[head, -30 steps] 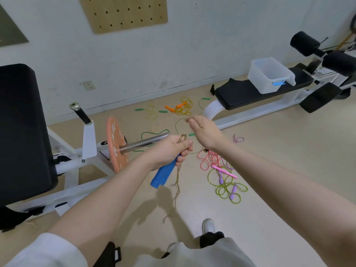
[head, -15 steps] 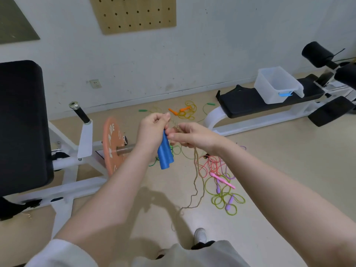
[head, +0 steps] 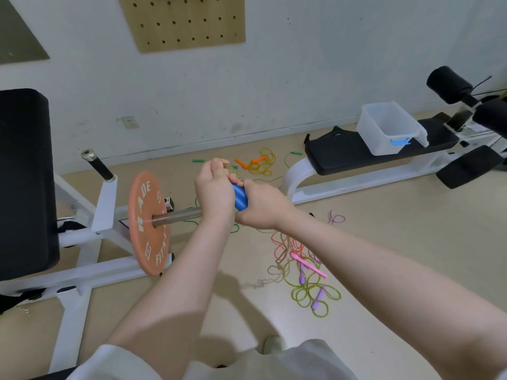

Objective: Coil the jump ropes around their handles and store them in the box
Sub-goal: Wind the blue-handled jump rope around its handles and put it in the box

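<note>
Your left hand (head: 214,187) and right hand (head: 263,204) both curl round the blue handles (head: 240,198), mid-frame; brown rope tail trails to floor, approx 5 o'clock. Box (head: 389,130) at 2 o'clock on bench looks empty. Judged: 1st rope mid-coil; pink/purple tangle (head: 307,272), orange rope (head: 260,163) untouched.

Orange weight plate (head: 148,223) on the bar showing raised pale lettering, reading "RADE" along the upper arc, "FITNE" along the lower arc, remaining letters running out of sight, nothing else legible
</note>
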A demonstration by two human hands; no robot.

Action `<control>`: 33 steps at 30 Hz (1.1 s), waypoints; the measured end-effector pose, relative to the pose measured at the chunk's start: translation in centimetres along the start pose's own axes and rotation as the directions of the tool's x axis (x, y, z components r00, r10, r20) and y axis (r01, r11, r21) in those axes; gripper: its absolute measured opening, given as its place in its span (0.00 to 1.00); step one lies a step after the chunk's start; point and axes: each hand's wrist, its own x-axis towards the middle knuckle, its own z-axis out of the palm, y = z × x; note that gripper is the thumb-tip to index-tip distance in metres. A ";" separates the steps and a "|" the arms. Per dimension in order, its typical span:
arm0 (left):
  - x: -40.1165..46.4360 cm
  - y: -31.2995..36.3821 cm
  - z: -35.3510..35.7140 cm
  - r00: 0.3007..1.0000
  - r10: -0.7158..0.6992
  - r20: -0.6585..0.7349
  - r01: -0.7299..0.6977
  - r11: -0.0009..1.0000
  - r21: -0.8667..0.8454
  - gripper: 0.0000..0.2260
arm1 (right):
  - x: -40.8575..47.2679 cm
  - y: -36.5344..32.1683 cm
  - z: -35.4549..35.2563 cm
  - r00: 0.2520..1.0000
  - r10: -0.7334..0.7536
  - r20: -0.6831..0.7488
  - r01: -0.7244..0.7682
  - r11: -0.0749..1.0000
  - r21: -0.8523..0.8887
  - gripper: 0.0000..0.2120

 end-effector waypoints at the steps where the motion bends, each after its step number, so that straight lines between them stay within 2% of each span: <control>1: 0.0 0.1 0.2 1.000 0.013 0.013 -0.015 0.996 0.089 0.15 | 0.2 0.6 -0.2 1.000 0.004 -0.013 -0.004 0.999 -0.038 0.16; 3: 0.2 0.5 0.1 0.995 0.044 0.085 -0.071 0.933 0.352 0.14 | 0.2 2.0 -0.8 1.000 -0.001 -0.010 0.000 0.992 -0.129 0.13; 5: 0.3 0.7 -0.5 0.975 0.079 0.206 -0.197 0.728 0.657 0.14 | -0.1 3.6 -1.6 1.000 -0.023 0.018 0.027 0.970 -0.243 0.12; 6: 0.4 0.7 -0.8 0.958 0.078 0.276 -0.264 0.617 0.741 0.13 | -0.2 4.3 -2.0 0.998 -0.043 0.040 0.053 0.952 -0.300 0.12; 8: -0.1 0.8 -0.9 0.885 -0.021 0.465 -0.391 0.509 0.767 0.12 | -0.6 5.1 -2.6 0.993 -0.089 0.081 0.114 0.912 -0.395 0.11; 9: -0.3 0.9 -0.8 0.816 -0.119 0.565 -0.455 0.470 0.756 0.12 | -0.7 5.2 -2.9 0.989 -0.111 0.093 0.141 0.888 -0.437 0.11; 10: -0.5 1.0 -0.5 0.733 -0.237 0.638 -0.533 0.381 0.755 0.14 | -0.8 5.2 -3.1 0.985 -0.133 0.106 0.168 0.865 -0.474 0.12; 11: -0.8 1.0 -0.2 0.662 -0.342 0.667 -0.623 0.244 0.743 0.13 | -0.9 5.0 -3.2 0.980 -0.154 0.127 0.198 0.842 -0.503 0.13; 12: -0.9 0.9 0.0 0.627 -0.410 0.662 -0.690 0.101 0.717 0.13 | -1.0 4.8 -3.1 0.973 -0.178 0.149 0.230 0.821 -0.523 0.14; 13: -0.9 0.9 0.2 0.634 -0.440 0.636 -0.708 -0.001 0.706 0.12 | -1.1 4.6 -3.1 0.967 -0.198 0.163 0.255 0.806 -0.535 0.14; 14: -0.8 0.7 0.3 0.661 -0.447 0.603 -0.682 -0.023 0.731 0.12 | -1.3 4.4 -3.0 0.963 -0.212 0.166 0.269 0.794 -0.545 0.14; 17: -0.8 -0.1 0.8 0.698 -0.503 0.510 -0.508 0.155 0.847 0.11 | -1.8 4.2 -2.5 0.961 -0.244 0.132 0.274 0.761 -0.588 0.14; 18: -1.0 -0.5 0.9 0.705 -0.499 0.505 -0.498 0.160 0.852 0.12 | -2.0 4.3 -2.3 0.963 -0.241 0.124 0.266 0.758 -0.596 0.14; 21: -2.2 -1.3 1.0 0.736 -0.423 0.528 -0.571 0.029 0.820 0.09 | -2.8 4.7 -2.0 0.960 -0.203 0.191 0.278 0.747 -0.604 0.16; 24: -3.1 -1.5 0.8 0.699 -0.403 0.591 -0.684 -0.136 0.716 0.07 | -3.0 4.6 -4.4 0.912 -0.141 0.384 0.359 0.727 -0.585 0.20; 25: -3.2 -1.3 0.8 0.666 -0.398 0.631 -0.726 -0.151 0.671 0.06 | -2.6 4.9 -5.8 0.885 -0.130 0.446 0.370 0.778 -0.508 0.18; 26: -3.3 -1.0 0.7 0.626 -0.406 0.666 -0.763 -0.145 0.629 0.04 | -2.1 5.5 -7.3 0.850 -0.145 0.507 0.355 0.869 -0.346 0.14; 27: -3.4 -0.4 0.7 0.586 -0.405 0.702 -0.795 -0.115 0.596 0.04 | -1.8 6.3 -8.8 0.823 -0.193 0.534 0.304 0.944 -0.128 0.10; 28: -3.6 0.3 0.7 0.557 -0.397 0.729 -0.808 -0.056 0.587 0.09 | -1.5 7.1 -9.8 0.821 -0.259 0.509 0.228 0.966 0.125 0.10; 29: -3.8 1.1 0.8 0.552 -0.348 0.758 -0.796 0.053 0.603 0.13 | -1.4 8.0 -10.1 0.842 -0.311 0.440 0.139 0.914 0.381 0.11; 30: -3.8 1.9 1.1 0.580 -0.258 0.773 -0.758 0.179 0.628 0.15 | -1.5 8.7 -9.8 0.879 -0.316 0.357 0.039 0.794 0.607 0.11; 31: -3.8 2.6 1.3 0.627 -0.152 0.764 -0.705 0.307 0.639 0.16 | -1.5 9.2 -8.7 0.922 -0.265 0.283 -0.040 0.662 0.748 0.11; 32: -3.3 3.1 1.5 0.695 -0.060 0.717 -0.644 0.393 0.657 0.16 | -1.6 9.3 -7.1 0.956 -0.195 0.219 -0.069 0.577 0.814 0.11; 33: -2.8 3.3 1.6 0.765 0.000 0.644 -0.579 0.439 0.687 0.15 | -1.7 8.9 -5.2 0.981 -0.121 0.149 -0.042 0.623 0.781 0.11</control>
